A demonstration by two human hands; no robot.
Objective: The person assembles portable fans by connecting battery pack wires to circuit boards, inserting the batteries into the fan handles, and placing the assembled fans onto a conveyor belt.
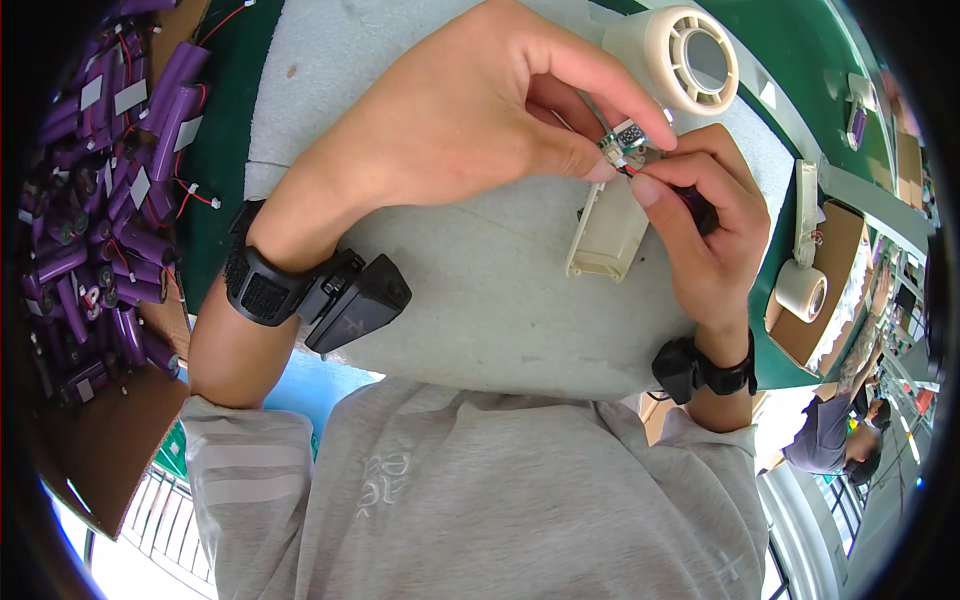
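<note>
My left hand (470,115) reaches across the mat and pinches a small green circuit board (627,136) between thumb and forefinger. Close against it, my right hand (715,220) grips a thin red-and-black wire plug (627,168) with thumb and forefinger at the board's edge. Whether the plug sits fully in its socket is too small to tell. A dark purple battery (698,210) shows partly under the right fingers. Below the hands lies a cream open handle shell (608,238). Beyond them is a cream round fan head (690,60); my hands hide whether the two join.
A pale foam mat (450,310) covers the green table. At the left, a cardboard box (110,450) holds many purple batteries (120,200) with wires. On the right, another cream fan (802,285) lies by a cardboard box (835,325). A person (835,435) is farther right.
</note>
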